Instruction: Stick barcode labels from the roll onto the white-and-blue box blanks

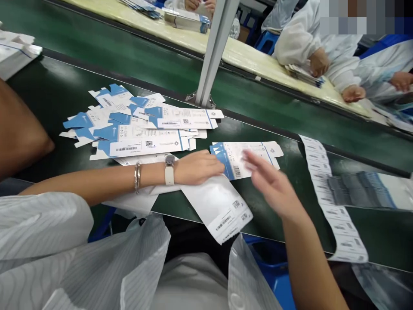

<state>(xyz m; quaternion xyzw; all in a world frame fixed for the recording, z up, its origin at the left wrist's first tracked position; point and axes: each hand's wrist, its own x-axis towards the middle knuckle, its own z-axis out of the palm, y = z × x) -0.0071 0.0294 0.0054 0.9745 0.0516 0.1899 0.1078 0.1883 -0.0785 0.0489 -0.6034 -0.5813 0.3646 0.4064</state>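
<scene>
My left hand [200, 167], a watch and bracelets on its wrist, lies with fingers bent over the upper end of a white labelled packet [222, 206]. The packet slants over the table's front edge, with barcodes and square codes at its lower end. Just beyond my left fingertips is a flat blue-and-white carton [250, 157]. My right hand [271, 185], slightly blurred, hovers over the carton's right front side with fingers stretched out and nothing in them. More white packets [138, 202] lie partly hidden under my left forearm.
Several flat cartons [145, 129] are heaped at left. A label strip [322, 193] hangs over the front edge at right, beside a row of grey packets [358, 189]. A metal post [214, 51] rises behind. A bare forearm [19, 129] intrudes at left; co-workers' hands [319, 62] are across the line.
</scene>
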